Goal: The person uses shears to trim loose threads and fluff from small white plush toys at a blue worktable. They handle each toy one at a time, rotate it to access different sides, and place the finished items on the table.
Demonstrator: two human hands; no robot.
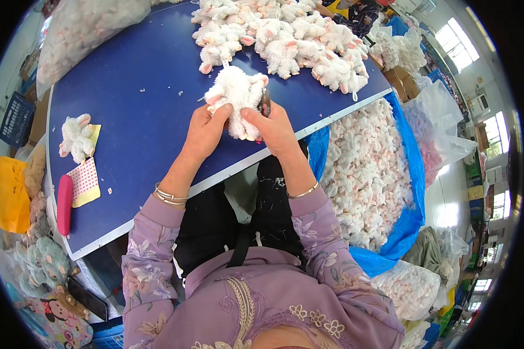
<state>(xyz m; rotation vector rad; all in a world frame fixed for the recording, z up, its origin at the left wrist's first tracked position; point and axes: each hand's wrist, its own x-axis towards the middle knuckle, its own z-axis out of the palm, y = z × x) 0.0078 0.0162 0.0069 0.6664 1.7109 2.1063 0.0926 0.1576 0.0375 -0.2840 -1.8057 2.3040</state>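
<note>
Over the near edge of the blue table [151,139], a small white fluffy plush toy [236,87] with pink ears is held up between both hands. My left hand [206,129] is closed on its left side, thumb pressed into the fur. On its other side, my right hand [275,129] grips the same toy with the thumb on top. A dark narrow tool [266,102] sticks up by the right fingers; its kind is mostly hidden. A thin white loop tops the toy.
A heap of similar plush toys [273,41] covers the table's far side. To the right stands a blue bag [410,215] full of them. One plush [75,138], a sticker sheet [86,179] and a pink case [64,205] lie at left. A large clear sack [87,35] sits far left.
</note>
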